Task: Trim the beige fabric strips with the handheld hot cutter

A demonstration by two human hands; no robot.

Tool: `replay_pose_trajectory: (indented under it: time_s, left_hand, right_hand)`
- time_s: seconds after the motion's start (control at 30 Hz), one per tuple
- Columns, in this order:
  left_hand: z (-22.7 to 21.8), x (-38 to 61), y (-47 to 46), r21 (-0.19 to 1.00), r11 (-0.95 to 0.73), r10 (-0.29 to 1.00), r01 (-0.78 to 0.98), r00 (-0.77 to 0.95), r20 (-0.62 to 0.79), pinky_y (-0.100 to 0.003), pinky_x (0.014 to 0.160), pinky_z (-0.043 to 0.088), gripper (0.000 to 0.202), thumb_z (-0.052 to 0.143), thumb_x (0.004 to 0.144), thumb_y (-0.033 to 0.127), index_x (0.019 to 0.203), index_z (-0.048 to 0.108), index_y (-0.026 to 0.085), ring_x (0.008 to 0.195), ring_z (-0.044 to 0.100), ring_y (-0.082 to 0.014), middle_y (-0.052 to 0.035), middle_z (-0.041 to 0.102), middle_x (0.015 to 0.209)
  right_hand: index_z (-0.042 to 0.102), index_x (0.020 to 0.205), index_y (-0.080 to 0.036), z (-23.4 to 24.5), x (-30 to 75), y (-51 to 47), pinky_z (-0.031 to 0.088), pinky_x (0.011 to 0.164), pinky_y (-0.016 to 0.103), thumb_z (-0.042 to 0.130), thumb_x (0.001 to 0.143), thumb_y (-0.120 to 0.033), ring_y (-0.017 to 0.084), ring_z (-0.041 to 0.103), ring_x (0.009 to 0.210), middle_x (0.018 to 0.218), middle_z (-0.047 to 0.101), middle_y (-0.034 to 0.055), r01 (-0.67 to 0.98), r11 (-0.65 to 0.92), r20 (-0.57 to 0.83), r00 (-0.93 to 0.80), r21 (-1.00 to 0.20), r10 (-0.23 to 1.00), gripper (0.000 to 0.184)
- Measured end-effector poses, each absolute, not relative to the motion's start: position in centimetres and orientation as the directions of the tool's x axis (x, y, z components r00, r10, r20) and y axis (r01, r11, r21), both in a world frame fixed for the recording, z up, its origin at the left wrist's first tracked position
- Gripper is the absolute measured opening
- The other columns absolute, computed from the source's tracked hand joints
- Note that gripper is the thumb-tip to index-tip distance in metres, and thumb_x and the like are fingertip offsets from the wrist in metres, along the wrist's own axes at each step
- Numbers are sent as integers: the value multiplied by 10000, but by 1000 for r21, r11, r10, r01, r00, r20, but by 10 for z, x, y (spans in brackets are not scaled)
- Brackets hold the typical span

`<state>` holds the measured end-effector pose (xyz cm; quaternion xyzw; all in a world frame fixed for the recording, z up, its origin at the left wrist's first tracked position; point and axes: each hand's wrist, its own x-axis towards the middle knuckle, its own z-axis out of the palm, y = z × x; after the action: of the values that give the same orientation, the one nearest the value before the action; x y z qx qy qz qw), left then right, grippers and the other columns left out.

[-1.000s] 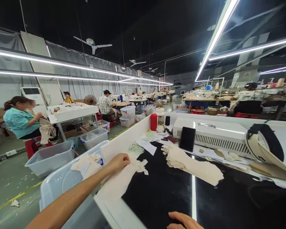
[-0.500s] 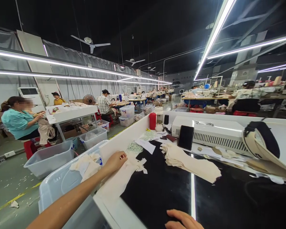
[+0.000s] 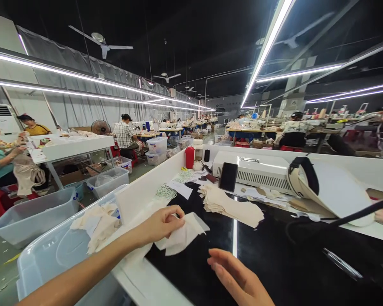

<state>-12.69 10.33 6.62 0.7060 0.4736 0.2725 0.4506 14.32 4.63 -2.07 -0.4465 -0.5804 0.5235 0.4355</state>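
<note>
My left hand (image 3: 161,223) is closed on a thin white fabric piece (image 3: 185,233) and holds it just over the black table top (image 3: 274,259). Beneath the hand, a long pale cloth (image 3: 130,238) drapes over the table's white left wall. My right hand (image 3: 239,278) hovers open over the black surface, fingers stretched toward the white piece, a short gap from it. A stack of cream fabric cutouts (image 3: 230,206) lies farther back on the table.
A clear bin (image 3: 51,259) with cream scraps stands left of the table. Behind the stack are a black phone (image 3: 228,176), a white machine (image 3: 255,170), a red bottle (image 3: 189,157) and a cap (image 3: 325,189). Other workers sit at tables to the left and behind.
My left hand has lifted the white piece and pulled it toward me. My right hand has risen from the table's near edge and opened toward it. The view has swung right.
</note>
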Motion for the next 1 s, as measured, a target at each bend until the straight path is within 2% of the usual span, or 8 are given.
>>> replay_pose_trajectory:
  time_s: [0.13, 0.23, 0.4, 0.5, 0.57, 0.7, 0.9, 1.0]
  left_hand:
    - [65, -97, 89, 919, -137, 852, 371, 518, -82, -229, 525, 268, 468, 707, 882, 661, 977, 612, 213, 552, 370, -102, 85, 459, 615]
    - [61, -85, 86, 935, -111, 821, 336, 561, -104, -230, 541, 269, 426, 775, 846, 587, 970, 642, 202, 591, 422, -107, 63, 535, 666]
    - [52, -75, 87, 961, 16, 823, 277, 543, -170, -237, 622, 363, 519, 855, 747, 514, 1113, 655, 206, 697, 542, -125, 21, 652, 867]
    - [48, -70, 88, 969, 78, 862, 235, 471, -184, -245, 628, 358, 555, 815, 785, 555, 1188, 654, 210, 699, 546, -129, 15, 650, 877]
    - [45, -67, 89, 974, 98, 886, 207, 428, -180, -247, 643, 361, 559, 801, 801, 580, 1192, 660, 206, 704, 541, -126, 14, 646, 875]
    - [41, -63, 91, 979, 126, 892, 161, 413, -183, -252, 661, 386, 594, 842, 744, 591, 1143, 672, 185, 701, 541, -125, 4, 655, 865]
    - [40, -59, 93, 989, 58, 918, 133, 382, -105, -236, 619, 360, 490, 859, 711, 454, 1086, 696, 183, 686, 524, -113, 17, 649, 837]
    - [44, -57, 89, 990, 38, 904, 134, 419, -91, -238, 604, 366, 455, 843, 711, 400, 1087, 706, 185, 652, 530, -110, 14, 667, 844]
  right_hand:
    - [808, 1003, -197, -5, 136, 39, 609, 793, 348, 770, 720, -834, 265, 729, 925, 978, 773, 114, -166, -124, -90, -201, -978, 976, 698]
    - [803, 907, -175, -3, 134, 34, 557, 728, 297, 804, 691, -827, 200, 672, 807, 845, 715, 73, -252, -213, -150, -246, -944, 958, 687]
    - [794, 836, -172, -8, 140, 32, 477, 648, 252, 910, 675, -688, 132, 560, 673, 712, 626, 7, -249, -186, -131, -219, -951, 967, 553]
    - [783, 858, -173, -10, 143, 32, 458, 632, 248, 897, 698, -683, 124, 531, 660, 708, 602, -4, -239, -191, -132, -240, -952, 962, 547]
    - [768, 849, -171, -11, 144, 31, 453, 631, 251, 895, 702, -682, 123, 516, 657, 702, 587, -10, -218, -183, -124, -260, -959, 958, 546]
    - [752, 818, -173, -13, 142, 31, 458, 628, 257, 893, 688, -694, 122, 493, 636, 679, 562, -21, -192, -148, -98, -247, -970, 964, 555]
    - [740, 849, -180, -23, 140, 30, 468, 626, 263, 890, 685, -705, 107, 486, 580, 651, 559, -35, -179, -170, -103, -331, -969, 938, 569]
    - [756, 884, -174, -27, 140, 26, 508, 675, 302, 888, 667, -726, 135, 568, 603, 692, 622, -5, -176, -203, -123, -383, -963, 915, 607]
